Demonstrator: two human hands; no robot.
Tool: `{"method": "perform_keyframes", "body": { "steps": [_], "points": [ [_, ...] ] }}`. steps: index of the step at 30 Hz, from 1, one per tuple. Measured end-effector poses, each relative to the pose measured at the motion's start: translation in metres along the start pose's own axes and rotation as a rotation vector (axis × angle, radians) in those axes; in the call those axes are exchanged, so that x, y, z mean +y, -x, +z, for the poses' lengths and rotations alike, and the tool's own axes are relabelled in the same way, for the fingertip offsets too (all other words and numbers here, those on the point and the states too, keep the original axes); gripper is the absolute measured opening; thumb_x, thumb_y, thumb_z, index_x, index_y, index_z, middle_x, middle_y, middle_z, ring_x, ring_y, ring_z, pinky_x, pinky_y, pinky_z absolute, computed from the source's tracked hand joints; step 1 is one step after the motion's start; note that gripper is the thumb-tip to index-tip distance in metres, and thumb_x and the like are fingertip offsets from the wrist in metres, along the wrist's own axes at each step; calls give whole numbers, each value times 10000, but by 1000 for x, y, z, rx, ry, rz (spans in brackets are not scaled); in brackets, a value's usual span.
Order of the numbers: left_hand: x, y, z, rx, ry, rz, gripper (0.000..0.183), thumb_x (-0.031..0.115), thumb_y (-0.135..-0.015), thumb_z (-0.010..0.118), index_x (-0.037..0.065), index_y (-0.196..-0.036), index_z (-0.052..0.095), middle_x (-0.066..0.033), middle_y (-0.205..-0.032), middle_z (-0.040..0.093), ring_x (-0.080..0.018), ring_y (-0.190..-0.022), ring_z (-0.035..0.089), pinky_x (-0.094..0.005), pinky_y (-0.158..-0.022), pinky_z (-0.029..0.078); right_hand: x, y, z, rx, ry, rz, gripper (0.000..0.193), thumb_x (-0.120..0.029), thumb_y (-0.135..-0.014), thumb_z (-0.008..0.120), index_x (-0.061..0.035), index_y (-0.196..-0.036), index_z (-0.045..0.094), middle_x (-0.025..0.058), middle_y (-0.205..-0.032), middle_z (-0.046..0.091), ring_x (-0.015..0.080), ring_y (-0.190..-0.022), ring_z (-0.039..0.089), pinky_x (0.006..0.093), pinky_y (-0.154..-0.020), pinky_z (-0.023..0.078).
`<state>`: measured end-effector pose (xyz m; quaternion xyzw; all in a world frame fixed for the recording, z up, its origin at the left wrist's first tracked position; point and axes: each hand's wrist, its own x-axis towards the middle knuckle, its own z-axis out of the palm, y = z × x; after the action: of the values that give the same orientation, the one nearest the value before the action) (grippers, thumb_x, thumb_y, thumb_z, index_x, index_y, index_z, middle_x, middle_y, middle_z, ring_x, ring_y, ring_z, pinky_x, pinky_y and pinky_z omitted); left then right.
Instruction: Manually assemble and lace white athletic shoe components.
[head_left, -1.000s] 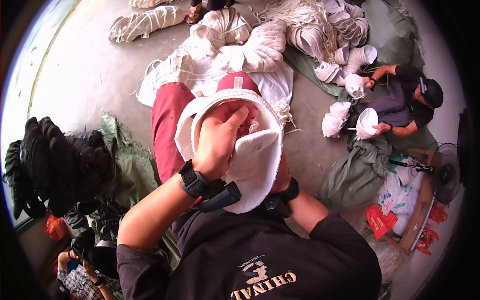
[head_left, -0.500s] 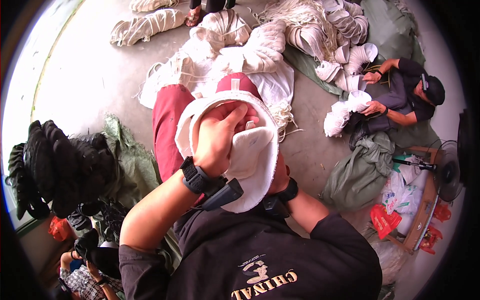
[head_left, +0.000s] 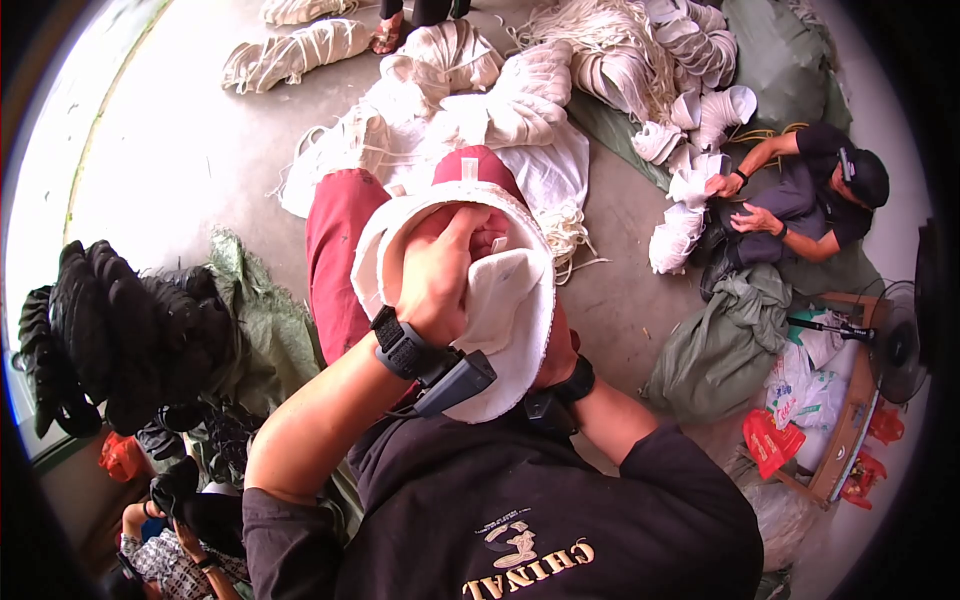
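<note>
A curved white fabric piece (head_left: 515, 345), like a stitched shoe upper with a raw edge, lies opened out over my lap. Inside its hollow my left hand (head_left: 440, 280) is closed, thumb pressed against curled fingers on the cloth near the far rim. A small white tab shows beside those fingers. My right hand (head_left: 557, 350) is behind the piece's right side, against it; its fingers are hidden. My knees in red trousers (head_left: 335, 260) are under and beyond the cloth.
Tied bundles of white pieces (head_left: 510, 100) lie beyond my knees on white sheeting. A co-worker (head_left: 800, 200) sits at right among stacked white pieces. Black bundles (head_left: 130, 330) stand at left by a green sack (head_left: 260, 310). A fan (head_left: 900, 345) stands far right; another person (head_left: 170, 550) sits lower left.
My left hand has shifted slightly to the right and turned a little, still within the white piece. The co-worker's hands have moved apart, one to the stack.
</note>
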<state>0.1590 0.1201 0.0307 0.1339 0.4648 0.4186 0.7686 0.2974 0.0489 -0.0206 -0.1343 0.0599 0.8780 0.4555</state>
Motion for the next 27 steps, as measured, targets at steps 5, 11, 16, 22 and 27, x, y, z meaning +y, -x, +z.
{"method": "perform_keyframes", "body": {
  "steps": [5,11,16,22,27],
  "points": [
    [-8,6,-2,-11,-59,50,160,207,-959,600,52,-969,642,-18,-908,633,-91,-812,551,-260,-750,468,1,1,-4,-8,61,-22,527,-507,-1035,340,-115,-1345,504,49,-1229,615,201,-1061,624,363,-936,503],
    [-19,19,-12,-183,99,52,133,165,-977,590,39,-1014,613,-35,-909,648,-61,-749,540,-216,-701,464,2,2,-15,-87,-222,-6,648,-662,-944,362,-120,-1260,524,106,-1229,596,268,-1087,601,416,-945,489],
    [-19,32,-21,-301,167,107,132,152,-998,572,34,-1051,596,-56,-966,654,-79,-813,582,-227,-769,504,5,-2,-32,169,198,-102,626,-662,-923,428,-113,-1212,513,60,-1184,577,224,-1067,594,373,-896,503],
    [-21,33,-34,-358,208,113,143,102,-1005,530,20,-1109,586,-94,-1017,651,-129,-903,603,-282,-859,494,6,-5,-25,56,127,-57,470,-568,-938,481,-137,-1121,520,20,-1039,560,174,-995,589,352,-863,507],
    [-15,36,-33,-361,267,96,144,130,-1001,551,26,-1094,583,-96,-1011,648,-131,-902,601,-283,-859,492,7,-4,-24,43,165,-99,501,-567,-951,413,-107,-1114,525,44,-1040,591,187,-953,618,345,-806,531]
  ]
}}
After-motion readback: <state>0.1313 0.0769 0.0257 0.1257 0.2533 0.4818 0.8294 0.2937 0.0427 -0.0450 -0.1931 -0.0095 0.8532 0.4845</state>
